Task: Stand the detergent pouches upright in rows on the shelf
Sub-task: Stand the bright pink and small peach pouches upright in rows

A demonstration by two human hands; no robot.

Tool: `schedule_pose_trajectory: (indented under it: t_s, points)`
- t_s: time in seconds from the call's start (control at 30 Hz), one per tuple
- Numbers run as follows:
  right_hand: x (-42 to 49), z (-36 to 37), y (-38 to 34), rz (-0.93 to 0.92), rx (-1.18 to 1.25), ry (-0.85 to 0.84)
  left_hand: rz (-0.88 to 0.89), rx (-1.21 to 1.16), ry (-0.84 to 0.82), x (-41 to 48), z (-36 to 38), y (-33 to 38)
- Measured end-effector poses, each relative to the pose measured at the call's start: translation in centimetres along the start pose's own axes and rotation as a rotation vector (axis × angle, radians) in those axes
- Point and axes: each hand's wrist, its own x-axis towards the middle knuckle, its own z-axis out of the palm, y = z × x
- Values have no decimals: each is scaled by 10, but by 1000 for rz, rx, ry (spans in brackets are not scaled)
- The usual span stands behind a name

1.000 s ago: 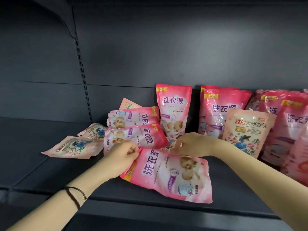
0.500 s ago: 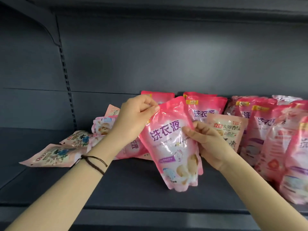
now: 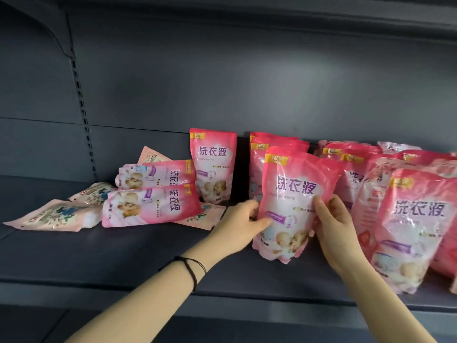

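A pink detergent pouch (image 3: 294,194) stands upright on the dark shelf (image 3: 123,256), in front of other upright pink pouches (image 3: 272,144). My left hand (image 3: 239,226) holds its left edge, thumb on the front and fingers behind. My right hand (image 3: 331,219) holds its right edge the same way. One pink pouch (image 3: 212,164) stands alone against the back wall. Two pink pouches (image 3: 150,204) lie on their sides to the left.
Pale floral pouches (image 3: 54,215) lie flat at the left end, and one (image 3: 202,216) lies under the fallen pink ones. A crowd of upright pink pouches (image 3: 415,219) fills the right end. The shelf's front edge (image 3: 148,290) runs below my arms.
Both hands lifted the pink pouch off the shelf floor, turned it upright and carried it right. Now it stands on the shelf in front of the middle row.
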Motion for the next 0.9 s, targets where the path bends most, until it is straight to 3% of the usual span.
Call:
schedule_pose_trajectory:
  t_s: [0.13, 0.23, 0.33, 0.43, 0.6, 0.73, 0.9]
  points:
    - [-3, -23, -24, -164, -980, -81, 30, 144, 13, -5, 3, 0]
    - [-7, -25, -43, -42, -1591, -379, 114, 453, 6, -13, -13, 1]
    - [-14, -4, -50, 45, -1636, -556, 217, 754, -33, -23, -32, -1]
    - [-13, 22, -55, -48, -1629, -679, 293, 977, -63, -28, -51, -6]
    - [-11, 72, -62, -196, -1740, -814, 243, 1137, -131, -32, -95, -16]
    - [-4, 116, -67, -286, -1680, -891, 235, 1273, -110, -33, -131, -31]
    - [13, 172, -51, -235, -1715, -975, 249, 1232, -154, -31, -167, -61]
